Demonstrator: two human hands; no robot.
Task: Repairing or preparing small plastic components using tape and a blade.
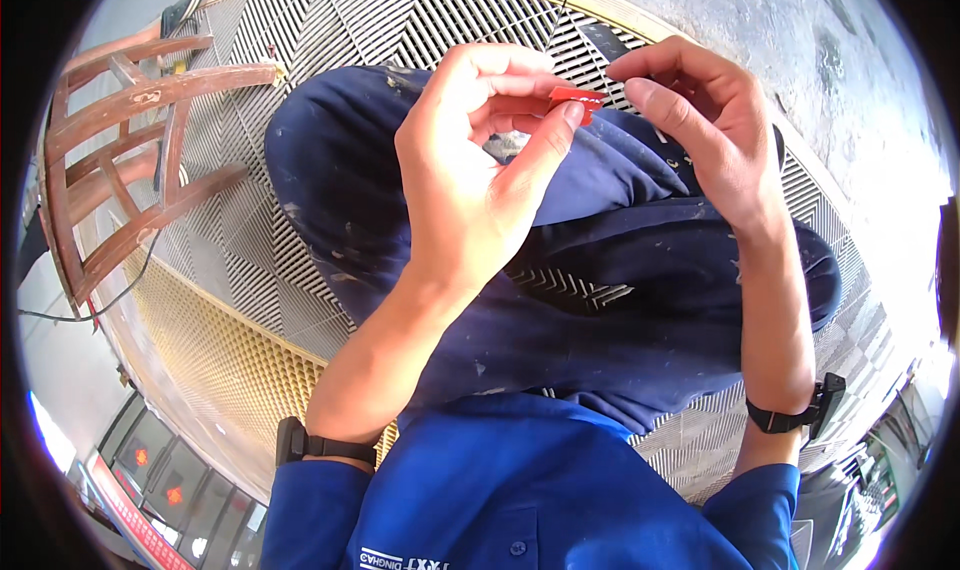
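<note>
A small flat red piece (577, 96) with pale marking on its upper part lies in the upper middle of the view, above the seated person's lap, gripped by the left hand (465, 170). The left thumb presses on its near face, the bent fingers backing it from behind; part of the red shows below the thumb tip. The left wrist is nearly straight, the forearm rising from the lower left and leaning inward.

The right hand (722, 135) is held just beside the piece, apart from it. Its thumb and index finger point toward the left hand, their tips separated by a narrow gap; the other fingers curl inward. The right forearm stands almost upright, the hand bent inward at the wrist. Each forearm bears a dark strap, the left strap (330, 450) beside the sleeve and the right strap (795, 410) likewise.

Beneath the hands are folded legs in dark blue trousers (640, 290), speckled with pale marks; nearer is a bright blue shirt (520, 470). The legs rest on slatted matting (480, 15). At left stands a brown wooden frame (165, 95), with a thin dark cable (130, 285) near its lower end; a yellow perforated mat (230, 320) lies nearer the person.
</note>
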